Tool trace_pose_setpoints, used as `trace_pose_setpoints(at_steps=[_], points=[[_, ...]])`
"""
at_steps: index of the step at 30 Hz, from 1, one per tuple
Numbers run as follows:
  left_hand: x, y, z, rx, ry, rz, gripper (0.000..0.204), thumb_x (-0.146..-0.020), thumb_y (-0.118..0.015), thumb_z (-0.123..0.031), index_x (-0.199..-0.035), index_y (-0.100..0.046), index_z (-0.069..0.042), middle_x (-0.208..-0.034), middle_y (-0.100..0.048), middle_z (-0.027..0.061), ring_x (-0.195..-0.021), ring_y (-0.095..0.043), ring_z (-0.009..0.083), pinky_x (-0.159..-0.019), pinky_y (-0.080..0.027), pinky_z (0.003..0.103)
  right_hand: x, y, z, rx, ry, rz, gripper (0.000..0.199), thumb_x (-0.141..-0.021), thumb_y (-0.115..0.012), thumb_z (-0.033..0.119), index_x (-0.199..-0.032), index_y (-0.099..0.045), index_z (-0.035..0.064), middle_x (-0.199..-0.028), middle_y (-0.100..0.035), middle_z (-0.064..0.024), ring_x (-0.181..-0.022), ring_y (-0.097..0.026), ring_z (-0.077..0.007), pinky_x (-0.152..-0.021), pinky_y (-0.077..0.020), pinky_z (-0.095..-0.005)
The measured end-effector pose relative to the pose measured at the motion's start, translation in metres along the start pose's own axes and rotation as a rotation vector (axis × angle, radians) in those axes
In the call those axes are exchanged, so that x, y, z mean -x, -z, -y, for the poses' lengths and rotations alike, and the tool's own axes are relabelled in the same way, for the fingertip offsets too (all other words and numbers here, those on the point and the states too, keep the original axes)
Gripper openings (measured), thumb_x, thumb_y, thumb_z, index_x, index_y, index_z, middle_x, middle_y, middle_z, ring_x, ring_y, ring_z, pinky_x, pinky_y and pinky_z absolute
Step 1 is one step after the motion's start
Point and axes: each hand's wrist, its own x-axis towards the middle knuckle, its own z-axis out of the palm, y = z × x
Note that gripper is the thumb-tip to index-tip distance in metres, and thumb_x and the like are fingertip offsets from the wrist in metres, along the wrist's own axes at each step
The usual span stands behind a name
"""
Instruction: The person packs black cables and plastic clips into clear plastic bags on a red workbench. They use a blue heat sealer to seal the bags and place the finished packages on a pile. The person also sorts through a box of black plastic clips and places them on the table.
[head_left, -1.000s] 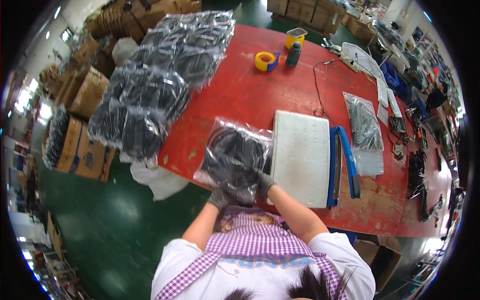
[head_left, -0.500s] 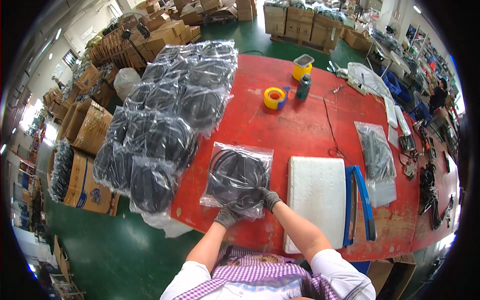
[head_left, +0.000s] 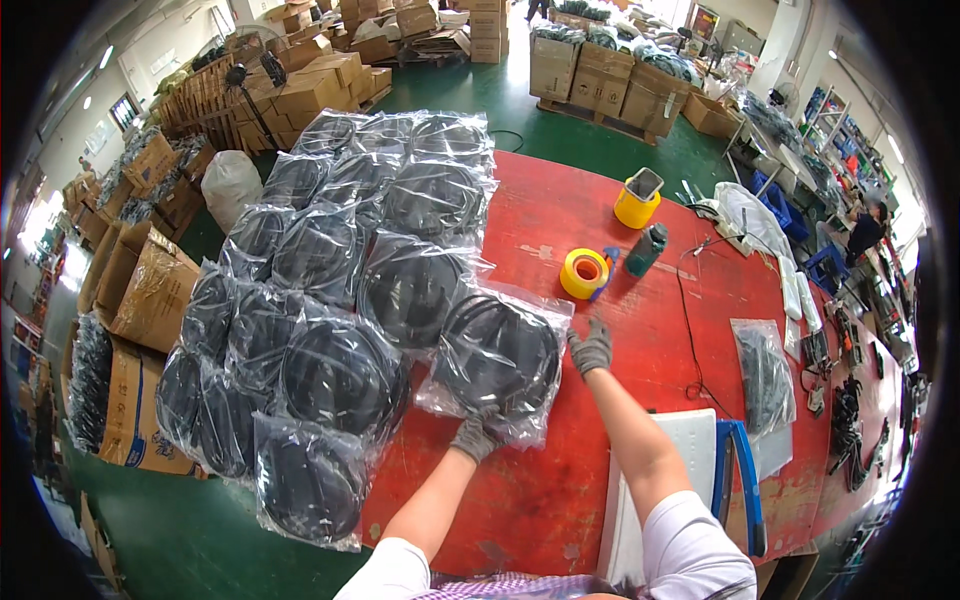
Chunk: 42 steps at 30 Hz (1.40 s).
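Observation:
A clear plastic bag [head_left: 497, 355] with a flat, round, black coiled item inside lies on the red table, its left side against a row of similar bags. My gloved left hand [head_left: 477, 436] grips its near edge, the fingertips partly hidden by the plastic. Just off the bag's right side is my gloved right hand [head_left: 591, 348], with fingers apart and nothing in them. Many bags of the same kind [head_left: 340, 368] cover the left part of the table in overlapping rows.
Beyond my right hand stand a yellow tape roll [head_left: 584, 273], a dark bottle [head_left: 647, 250] and a yellow container [head_left: 637, 200]. A white foam slab [head_left: 655, 470] and a blue-framed tool [head_left: 741, 485] lie near right. Cardboard boxes [head_left: 150, 290] stand on the floor at left.
The bag has moved forward and left, up against the other bags. My right hand has come off it and reached forward; the left still grips its near edge. The view has shifted too.

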Motion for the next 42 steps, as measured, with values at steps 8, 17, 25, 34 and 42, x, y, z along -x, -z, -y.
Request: trace_pose_setpoints(at_steps=[8, 17, 25, 34, 42], points=[[-0.005, 0.037, 0.002, -0.068, 0.035, -0.254, 0.025, -0.079, -0.055, -0.016, -0.103, -0.059, -0.010, -0.104, -0.062, 0.0068, -0.103, -0.053, 0.0246, -0.086, -0.043, 0.050, -0.137, -0.012, 0.017, 0.710, 0.362, 0.025, 0.072, -0.074, -0.055, 0.048, -0.132, -0.037, 0.0081, -0.136, -0.036, -0.0112, -0.130, -0.024, -0.0321, -0.105, -0.0125, -0.0513], [-0.022, 0.055, 0.012, 0.025, -0.022, -0.273, 0.028, -0.075, -0.059, -0.009, -0.103, -0.058, -0.006, -0.106, -0.060, 0.0092, -0.101, -0.054, 0.0252, -0.081, -0.047, 0.044, -0.107, -0.021, -0.071, 0.534, 0.554, -0.185, 0.044, -0.070, -0.061, 0.039, -0.099, -0.056, 0.0056, -0.099, -0.056, -0.0132, -0.103, -0.049, -0.0323, -0.102, -0.0229, -0.0510], [-0.096, -0.022, -0.005, 0.037, 0.015, -0.105, 0.044, -0.072, -0.058, -0.005, -0.116, -0.051, -0.003, -0.114, -0.056, 0.0118, -0.104, -0.054, 0.0276, -0.082, -0.048, 0.044, -0.051, 0.046, -0.146, 0.528, 0.254, -0.406, 0.069, -0.069, -0.063, 0.038, -0.123, -0.041, 0.0021, -0.125, -0.043, -0.0174, -0.120, -0.035, -0.0342, -0.104, -0.0203, -0.0505], [-0.273, -0.060, -0.050, 0.127, -0.140, -0.103, 0.006, -0.077, -0.053, -0.001, -0.082, -0.055, -0.003, -0.075, -0.057, 0.0063, -0.057, -0.051, 0.0152, -0.048, -0.044, 0.024, 0.137, -0.048, -0.034, 0.046, 0.437, 0.025, 0.069, -0.074, -0.059, 0.039, -0.128, -0.037, 0.0013, -0.135, -0.032, -0.0184, -0.128, -0.026, -0.0353, -0.106, -0.0182, -0.0494], [-0.442, -0.105, -0.156, 0.052, -0.253, -0.077, 0.011, -0.075, -0.058, -0.009, -0.085, -0.059, -0.006, -0.074, -0.060, 0.0080, -0.061, -0.056, 0.0211, -0.049, -0.048, 0.032, 0.144, -0.065, -0.026, 0.155, 0.497, 0.116, 0.060, -0.077, -0.057, 0.038, -0.125, -0.042, 0.0054, -0.133, -0.035, -0.0140, -0.128, -0.027, -0.0320, -0.106, -0.0187, -0.0500]])
